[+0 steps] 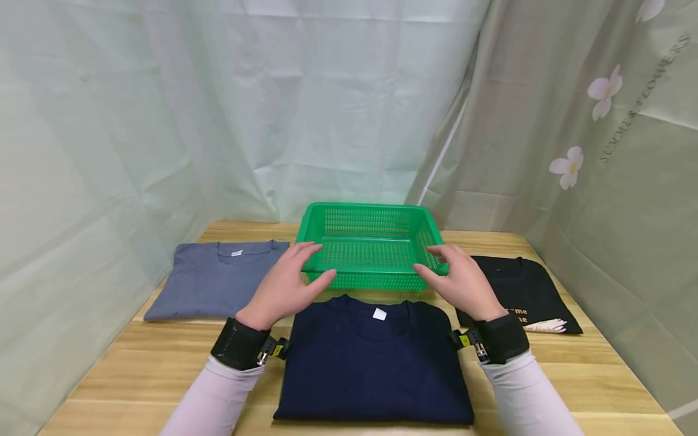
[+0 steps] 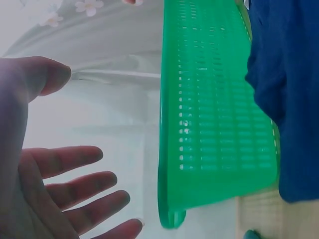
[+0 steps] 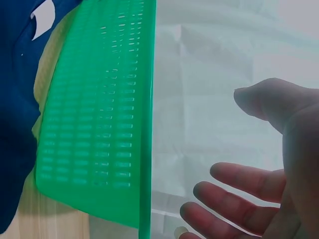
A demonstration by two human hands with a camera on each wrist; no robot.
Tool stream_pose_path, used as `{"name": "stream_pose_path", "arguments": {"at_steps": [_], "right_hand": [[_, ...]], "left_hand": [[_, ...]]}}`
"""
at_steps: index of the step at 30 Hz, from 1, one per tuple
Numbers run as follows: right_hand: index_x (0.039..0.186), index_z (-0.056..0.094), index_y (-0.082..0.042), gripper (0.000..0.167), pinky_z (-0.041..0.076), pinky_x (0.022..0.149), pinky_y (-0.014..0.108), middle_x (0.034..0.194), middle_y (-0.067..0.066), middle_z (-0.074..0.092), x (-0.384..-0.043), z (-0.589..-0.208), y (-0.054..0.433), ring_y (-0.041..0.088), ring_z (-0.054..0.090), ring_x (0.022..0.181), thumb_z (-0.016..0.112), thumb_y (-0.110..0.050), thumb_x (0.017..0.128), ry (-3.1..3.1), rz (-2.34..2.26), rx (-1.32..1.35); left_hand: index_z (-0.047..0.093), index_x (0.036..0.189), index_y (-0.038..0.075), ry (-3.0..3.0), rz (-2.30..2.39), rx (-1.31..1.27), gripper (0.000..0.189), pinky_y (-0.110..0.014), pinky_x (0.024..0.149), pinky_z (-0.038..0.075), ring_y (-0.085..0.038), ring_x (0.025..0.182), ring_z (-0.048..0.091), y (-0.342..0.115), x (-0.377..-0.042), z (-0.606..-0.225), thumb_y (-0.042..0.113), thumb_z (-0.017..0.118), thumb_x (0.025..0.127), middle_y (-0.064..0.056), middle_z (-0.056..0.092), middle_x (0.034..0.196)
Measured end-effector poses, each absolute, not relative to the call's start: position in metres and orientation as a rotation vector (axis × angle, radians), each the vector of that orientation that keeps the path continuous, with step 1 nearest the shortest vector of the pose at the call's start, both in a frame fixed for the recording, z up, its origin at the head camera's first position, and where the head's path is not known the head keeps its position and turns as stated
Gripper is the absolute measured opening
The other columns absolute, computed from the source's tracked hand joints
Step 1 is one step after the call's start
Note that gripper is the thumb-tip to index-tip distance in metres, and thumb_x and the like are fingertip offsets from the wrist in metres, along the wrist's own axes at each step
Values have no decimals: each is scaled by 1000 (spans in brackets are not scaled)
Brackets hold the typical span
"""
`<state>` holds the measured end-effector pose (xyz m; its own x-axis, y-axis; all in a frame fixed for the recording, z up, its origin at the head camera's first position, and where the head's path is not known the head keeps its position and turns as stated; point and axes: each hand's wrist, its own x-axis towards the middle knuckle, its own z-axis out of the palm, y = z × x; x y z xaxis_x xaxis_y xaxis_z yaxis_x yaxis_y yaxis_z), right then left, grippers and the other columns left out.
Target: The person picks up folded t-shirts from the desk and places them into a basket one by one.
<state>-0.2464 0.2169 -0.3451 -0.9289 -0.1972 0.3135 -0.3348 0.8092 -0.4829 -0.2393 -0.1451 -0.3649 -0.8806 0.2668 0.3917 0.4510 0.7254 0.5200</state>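
Observation:
A green plastic basket (image 1: 376,281) with slotted walls stands at the back middle of the wooden table, and nothing lies in it. My left hand (image 1: 283,284) hovers by its front left corner, thumb and fingers spread apart. Opposite it, my right hand (image 1: 463,281) hovers by the front right corner with its fingers likewise spread. Both wrist views show the hands apart from the basket wall (image 2: 219,114) and holding nothing. A folded navy T-shirt (image 1: 376,369) with a white neck label lies in front of the basket, between my forearms.
On the left of the table (image 1: 142,387) lies a folded grey-blue T-shirt (image 1: 212,284), partly behind my left hand. A folded black T-shirt (image 1: 518,287) with printed lettering lies on the right. Pale curtains (image 1: 338,109) surround the table at the back and sides.

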Motion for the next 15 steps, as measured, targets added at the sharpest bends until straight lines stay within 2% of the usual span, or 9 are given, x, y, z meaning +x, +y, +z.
{"name": "stream_pose_path", "arguments": {"at_steps": [9,15], "right_hand": [[151,63,-3,62,53,109,63,148,20,65,-227,-350,235,43,63,132,70,-46,107,-2722,749,398],[147,66,-3,61,57,104,63,144,20,67,-212,-356,247,41,66,127,72,-48,106,-2737,693,365]], "left_hand": [[54,160,7,-2642,-966,-506,66,-66,120,46,-45,155,47,-166,-219,-374,43,70,107,-21,49,166],[48,163,2,-2644,-1107,-429,70,-57,104,56,-38,133,61,-181,-207,-385,39,71,108,-20,56,153]]}}
